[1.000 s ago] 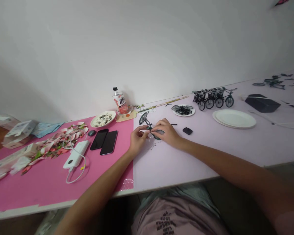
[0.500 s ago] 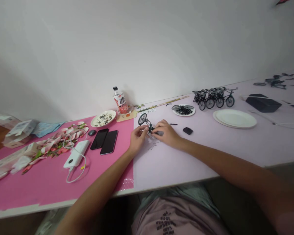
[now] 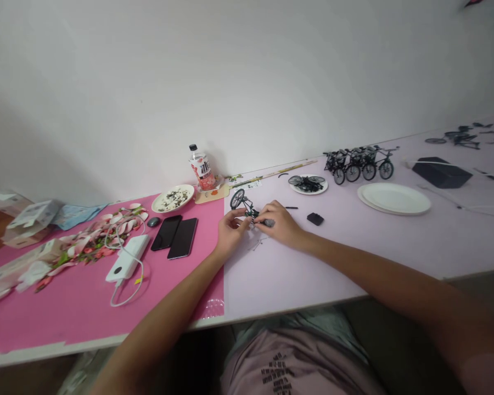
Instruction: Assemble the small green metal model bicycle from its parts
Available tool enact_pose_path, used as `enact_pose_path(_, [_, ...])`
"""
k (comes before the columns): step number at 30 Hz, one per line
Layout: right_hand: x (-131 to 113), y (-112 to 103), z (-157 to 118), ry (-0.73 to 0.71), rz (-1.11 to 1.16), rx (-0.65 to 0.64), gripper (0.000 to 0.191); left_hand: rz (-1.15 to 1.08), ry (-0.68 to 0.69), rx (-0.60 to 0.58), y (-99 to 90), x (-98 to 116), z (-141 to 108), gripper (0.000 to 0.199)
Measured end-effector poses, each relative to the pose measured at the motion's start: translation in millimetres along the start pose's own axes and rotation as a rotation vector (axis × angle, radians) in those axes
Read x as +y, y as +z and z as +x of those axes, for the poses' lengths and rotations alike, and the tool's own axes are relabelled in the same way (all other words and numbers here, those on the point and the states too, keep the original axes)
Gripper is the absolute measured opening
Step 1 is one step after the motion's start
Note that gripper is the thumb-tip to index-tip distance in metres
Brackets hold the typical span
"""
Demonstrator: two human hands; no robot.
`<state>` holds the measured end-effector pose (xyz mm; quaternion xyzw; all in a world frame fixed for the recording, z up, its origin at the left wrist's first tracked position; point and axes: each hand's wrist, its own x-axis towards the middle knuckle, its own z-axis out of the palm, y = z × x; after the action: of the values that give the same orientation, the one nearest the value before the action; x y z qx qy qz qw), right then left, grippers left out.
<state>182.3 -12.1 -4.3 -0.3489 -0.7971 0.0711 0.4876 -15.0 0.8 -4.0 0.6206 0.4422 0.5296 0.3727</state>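
Observation:
A small dark model bicycle [image 3: 237, 199] is held between both hands above the pale part of the table, tilted with one spoked wheel up at the left. My left hand [image 3: 231, 231] pinches its middle from the left, thumb and fingers together. My right hand [image 3: 280, 224] grips it from the right, beside the other wheel, which the fingers partly cover. Thin small parts [image 3: 258, 244] lie on the table just below the hands. Further right sit a black block [image 3: 315, 219] and a short black strip [image 3: 291, 208].
Behind stand several assembled model bicycles [image 3: 369, 171] and a plate of black parts [image 3: 321, 189]. White plates [image 3: 411, 200] and a dark box [image 3: 442, 173] lie right. Left are a bottle [image 3: 202, 173], a bowl [image 3: 185, 192], phones [image 3: 183, 238], a power bank [image 3: 127, 258] and petals [image 3: 102, 233].
The model bicycle's raised wheel has shifted slightly left and tilted a little. The fingers of my left hand have moved a little on the bicycle; my right hand stays nearly in place.

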Motion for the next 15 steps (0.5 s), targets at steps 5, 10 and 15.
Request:
enact_pose_path(5, [1.1, 1.9, -1.1, -0.018, 0.005, 0.026, 0.012, -0.065, -0.055, 0.019, 0.2, 2.1, 0.7, 0.055])
enact_pose_path(10, [0.3, 1.5, -1.9, -0.028, 0.019, 0.056, 0.011, -0.140, -0.153, 0.040, -0.8, 11.0, 0.4, 0.056])
enact_pose_path(15, [0.6, 1.0, -0.5, -0.023, 0.014, 0.099, 0.009, -0.191, -0.197, 0.053, -1.9, 15.4, 0.6, 0.056])
